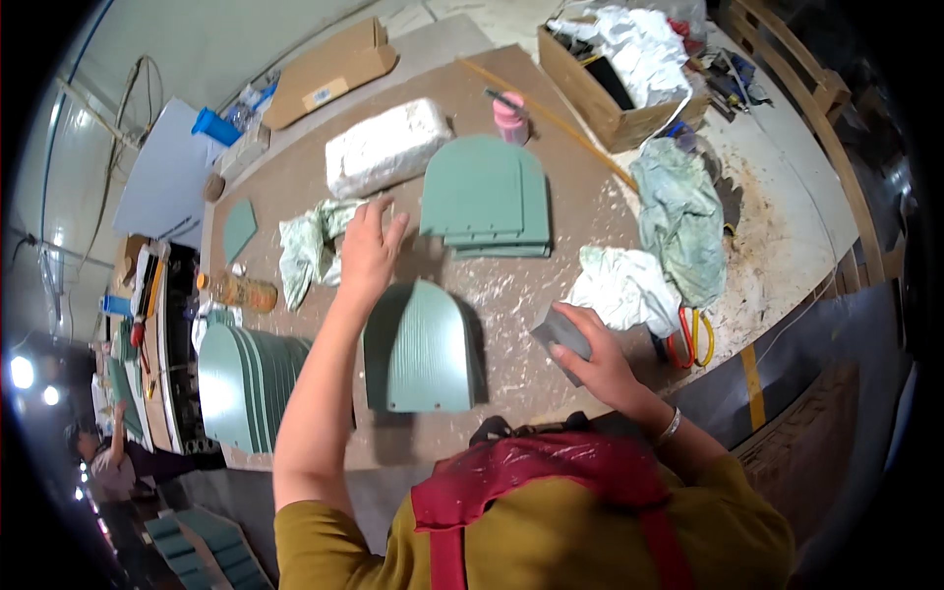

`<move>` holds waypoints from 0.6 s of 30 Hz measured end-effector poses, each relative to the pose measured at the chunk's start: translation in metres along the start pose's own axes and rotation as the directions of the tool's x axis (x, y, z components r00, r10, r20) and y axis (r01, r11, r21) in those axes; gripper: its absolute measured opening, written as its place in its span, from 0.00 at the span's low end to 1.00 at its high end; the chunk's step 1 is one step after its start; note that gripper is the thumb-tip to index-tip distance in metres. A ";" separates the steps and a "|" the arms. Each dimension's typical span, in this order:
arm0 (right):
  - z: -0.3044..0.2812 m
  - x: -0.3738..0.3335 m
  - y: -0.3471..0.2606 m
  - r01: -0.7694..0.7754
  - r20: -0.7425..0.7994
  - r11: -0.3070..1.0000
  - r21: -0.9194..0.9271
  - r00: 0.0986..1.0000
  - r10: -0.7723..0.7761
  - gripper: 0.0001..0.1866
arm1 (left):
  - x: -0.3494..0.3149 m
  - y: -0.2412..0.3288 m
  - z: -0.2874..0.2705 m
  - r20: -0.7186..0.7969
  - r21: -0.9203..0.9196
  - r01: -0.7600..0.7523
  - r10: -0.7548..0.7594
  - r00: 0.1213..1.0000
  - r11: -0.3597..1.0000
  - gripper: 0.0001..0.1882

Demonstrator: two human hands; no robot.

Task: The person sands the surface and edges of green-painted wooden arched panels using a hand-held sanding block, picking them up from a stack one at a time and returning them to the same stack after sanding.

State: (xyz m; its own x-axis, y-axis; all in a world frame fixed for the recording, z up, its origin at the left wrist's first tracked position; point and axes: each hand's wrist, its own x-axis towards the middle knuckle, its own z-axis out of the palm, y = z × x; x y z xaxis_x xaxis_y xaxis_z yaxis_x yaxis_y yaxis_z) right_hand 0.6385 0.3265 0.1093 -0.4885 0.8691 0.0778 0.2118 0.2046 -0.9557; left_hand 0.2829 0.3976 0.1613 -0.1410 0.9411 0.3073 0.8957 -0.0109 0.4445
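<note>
My left hand [370, 254] is open, its fingers apart, and holds nothing. It hovers between a crumpled green-stained cloth [303, 251] and a stack of rounded green panels [482, 192]. My right hand [602, 362] grips a grey sanding pad [564, 339] over the table's right half. Between my forearms lies an arched green panel [423, 349], its rounded end pointing away from me and small holes along its near straight edge. At the left, several similar green panels [231, 383] stand in a row. A white rag [621, 287] lies just beyond my right hand.
At the back sit a white wrapped bundle [388, 146], a pink bottle [510, 118] and a cardboard box [329, 74]. A wooden stick [560, 128] slants toward a wooden crate [615, 118]. Scissors [688, 339] lie by the right edge; a plastic bottle [239, 292] is at the left.
</note>
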 end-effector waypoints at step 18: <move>0.091 0.007 -0.020 0.536 0.262 0.758 -0.370 0.844 -0.469 0.36 | -0.092 0.000 0.002 0.140 0.173 0.078 -0.103 0.985 0.982 0.20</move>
State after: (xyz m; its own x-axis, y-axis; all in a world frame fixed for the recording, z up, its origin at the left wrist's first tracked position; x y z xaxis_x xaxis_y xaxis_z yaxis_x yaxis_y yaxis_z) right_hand 0.5534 0.2876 0.1027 -0.7329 0.5194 0.4393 0.2120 0.7880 -0.5780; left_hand 0.2969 0.3114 0.1313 -0.1718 0.9753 0.1387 0.9414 0.1211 0.3149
